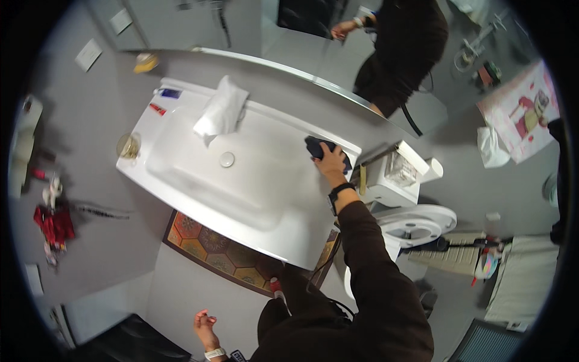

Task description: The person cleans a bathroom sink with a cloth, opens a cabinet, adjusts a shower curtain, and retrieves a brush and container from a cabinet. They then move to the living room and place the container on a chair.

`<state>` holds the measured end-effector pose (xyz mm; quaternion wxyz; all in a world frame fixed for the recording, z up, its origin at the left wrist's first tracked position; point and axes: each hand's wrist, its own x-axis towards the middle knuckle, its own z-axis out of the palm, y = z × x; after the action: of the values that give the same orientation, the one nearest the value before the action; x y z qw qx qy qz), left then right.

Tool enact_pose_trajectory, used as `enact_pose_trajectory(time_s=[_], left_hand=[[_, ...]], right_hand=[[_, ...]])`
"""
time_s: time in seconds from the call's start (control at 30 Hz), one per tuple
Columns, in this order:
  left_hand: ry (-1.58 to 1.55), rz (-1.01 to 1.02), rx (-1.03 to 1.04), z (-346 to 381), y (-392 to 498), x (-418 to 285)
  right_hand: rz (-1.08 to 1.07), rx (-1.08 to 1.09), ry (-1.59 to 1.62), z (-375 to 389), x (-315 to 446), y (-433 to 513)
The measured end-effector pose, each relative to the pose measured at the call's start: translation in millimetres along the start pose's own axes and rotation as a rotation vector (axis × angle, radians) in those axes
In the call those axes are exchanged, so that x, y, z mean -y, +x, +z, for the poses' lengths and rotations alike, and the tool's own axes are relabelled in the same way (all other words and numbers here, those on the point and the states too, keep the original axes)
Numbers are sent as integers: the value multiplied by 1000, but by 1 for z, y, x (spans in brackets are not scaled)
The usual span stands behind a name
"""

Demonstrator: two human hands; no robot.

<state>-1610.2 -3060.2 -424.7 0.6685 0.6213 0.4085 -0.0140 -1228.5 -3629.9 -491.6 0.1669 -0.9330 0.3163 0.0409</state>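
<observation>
My right hand (pixel 332 162) presses a dark cloth (pixel 314 145) against the right back corner of a white washbasin (pixel 289 240). Its fingers are spread over the cloth. My left hand (pixel 206 323) hangs beside my body, over the floor, with loosely curled fingers and nothing in it. At the back of the basin a bunched white cloth (pixel 221 111) stands up, and no tap shows there. A round drain stopper (pixel 226 159) sits in the basin's floor. On the left rim are a blue and white tube (pixel 168 93), a small red tube (pixel 158 109) and a glass cup (pixel 128 146).
A mirror (pixel 289 40) runs along the wall behind the basin. To the right stands a toilet (pixel 409 226) with its lid raised, and a box of clear-wrapped tissues (pixel 400 169) above it. A patterned mat (pixel 217 249) lies under the basin. Red fabric (pixel 54 224) hangs at left.
</observation>
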Motion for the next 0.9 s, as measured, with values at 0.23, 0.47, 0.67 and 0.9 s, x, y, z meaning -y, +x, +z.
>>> enact_pose_trajectory(time_s=[0.23,0.47,0.67,0.9], left_hand=[[252,-14,130,37,5,-44],[358,170,720,91,28,-52],[620,85,1155,213,-25,-7],[727,138,1592,342,-204,105]], right_hand=[[-305,176,10,10,-21,-38],[-222,304,709,-18,-118,-256],[210,33,1724,-68,-285,-467],[525,-556,1607,-106,-491,-695]])
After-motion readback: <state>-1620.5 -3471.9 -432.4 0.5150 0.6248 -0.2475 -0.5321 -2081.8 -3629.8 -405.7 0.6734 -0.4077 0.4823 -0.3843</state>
